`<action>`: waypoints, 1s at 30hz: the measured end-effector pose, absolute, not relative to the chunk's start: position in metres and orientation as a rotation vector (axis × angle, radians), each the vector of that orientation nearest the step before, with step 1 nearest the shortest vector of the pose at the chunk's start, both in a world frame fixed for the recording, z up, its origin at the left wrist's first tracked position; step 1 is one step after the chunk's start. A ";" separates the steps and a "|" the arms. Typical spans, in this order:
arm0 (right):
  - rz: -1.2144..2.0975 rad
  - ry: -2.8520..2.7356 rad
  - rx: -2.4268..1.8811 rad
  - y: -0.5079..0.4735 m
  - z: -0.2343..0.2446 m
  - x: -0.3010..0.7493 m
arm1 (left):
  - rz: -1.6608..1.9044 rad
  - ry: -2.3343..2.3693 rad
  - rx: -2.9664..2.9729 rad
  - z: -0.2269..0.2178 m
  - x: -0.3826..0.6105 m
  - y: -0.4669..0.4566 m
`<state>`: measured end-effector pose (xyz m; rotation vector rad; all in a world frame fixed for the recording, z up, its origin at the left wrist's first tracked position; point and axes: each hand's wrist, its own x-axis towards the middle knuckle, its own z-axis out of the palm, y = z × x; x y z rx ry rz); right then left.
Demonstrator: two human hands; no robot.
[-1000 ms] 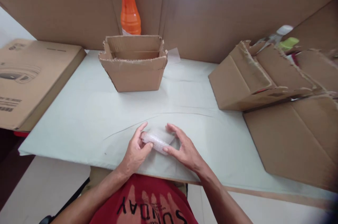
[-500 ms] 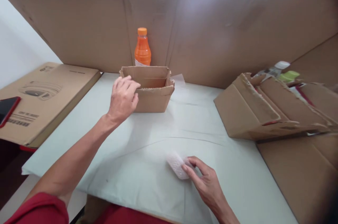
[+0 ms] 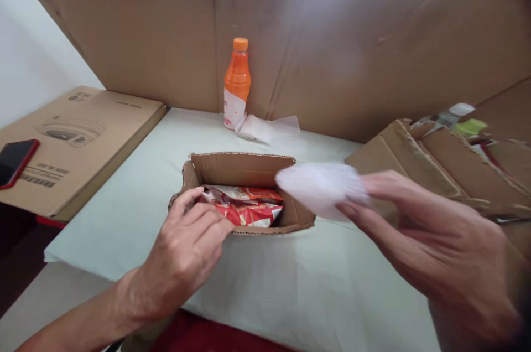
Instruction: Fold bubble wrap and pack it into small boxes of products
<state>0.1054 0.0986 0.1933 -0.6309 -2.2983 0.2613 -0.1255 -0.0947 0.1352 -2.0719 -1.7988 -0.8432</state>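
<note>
The small corrugated box has been drawn forward across the paper-covered counter, its ragged front rim gripped by the left hand. The soft white bubble-wrap bundle, lifted off the counter, is pinched in the right hand at the box's right rim; glossy red-and-white packets lie inside.

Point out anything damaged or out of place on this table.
The cardboard boxes at the right are torn, with jagged edges. The small box that the left hand grips has a ragged rim. A crumpled wrapper lies beside the orange bottle. The right hand holds a blurred white bundle.
</note>
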 end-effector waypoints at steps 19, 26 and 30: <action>-0.260 -3.282 -0.153 0.098 0.175 -0.022 | -1.115 -1.725 -1.898 0.124 -0.116 -0.117; 0.091 -2.384 -0.815 0.105 0.158 0.135 | -1.564 -2.072 -1.221 0.072 -0.135 -0.143; 0.587 -2.467 -0.849 0.073 0.078 0.138 | -1.811 -2.481 -1.191 0.031 -0.136 -0.150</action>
